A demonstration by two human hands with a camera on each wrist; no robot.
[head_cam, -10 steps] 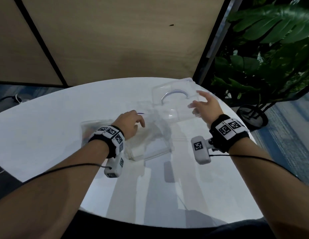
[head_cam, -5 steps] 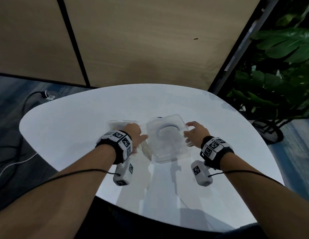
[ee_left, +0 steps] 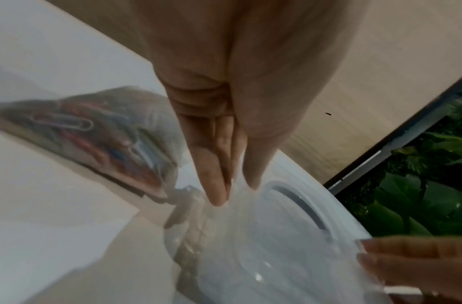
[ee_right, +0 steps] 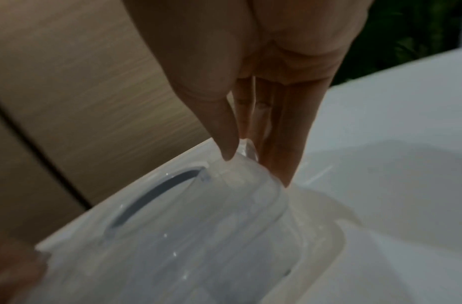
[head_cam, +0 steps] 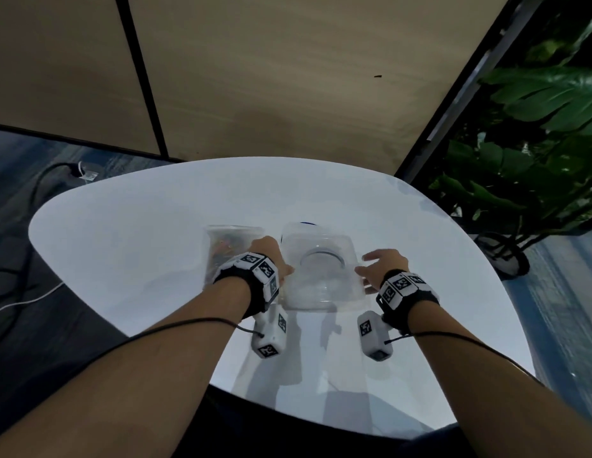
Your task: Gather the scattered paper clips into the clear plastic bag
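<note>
Paper clips (ee_left: 76, 123), assorted colours, too many and too blurred to count: all visible ones lie inside one clear plastic bag (head_cam: 227, 251), flat on one white round table (head_cam: 139, 246). One clear plastic container (head_cam: 321, 272), upside down, stands just right of the bag. Left hand (head_cam: 271, 256): fingers straight, tips against the container's left side. Right hand (head_cam: 382, 266): thumb and fingers extended, pinching the container's right edge. Two wrist bands, two wrist cameras.

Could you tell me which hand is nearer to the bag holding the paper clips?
Left. The left hand is right beside the bag; the right hand is across the clear container.
</note>
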